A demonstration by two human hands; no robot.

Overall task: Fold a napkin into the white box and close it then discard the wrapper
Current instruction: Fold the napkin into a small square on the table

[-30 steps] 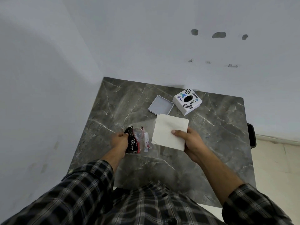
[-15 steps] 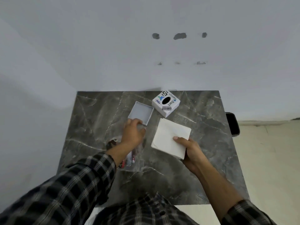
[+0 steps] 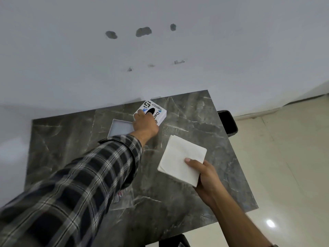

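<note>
A white box (image 3: 156, 109) with printed stickers and a black oval sits near the far edge of the dark marble table (image 3: 195, 125). My left hand (image 3: 145, 124) reaches across and grips that box at its near left side. Just left of it lies a shallow white open tray (image 3: 121, 127), partly behind my left wrist. My right hand (image 3: 207, 173) pinches the near corner of a folded white napkin (image 3: 179, 159), held just above the table. The clear wrapper (image 3: 122, 196) lies on the table, mostly hidden under my left sleeve.
A white wall with dark patches stands right behind the table. A black object (image 3: 228, 123) sits beside the table's right edge above the pale tiled floor (image 3: 276, 157).
My left hand let go of the wrapper, passed over the shallow tray and now grips the stickered box. My right hand keeps the napkin. The view has swung left.
</note>
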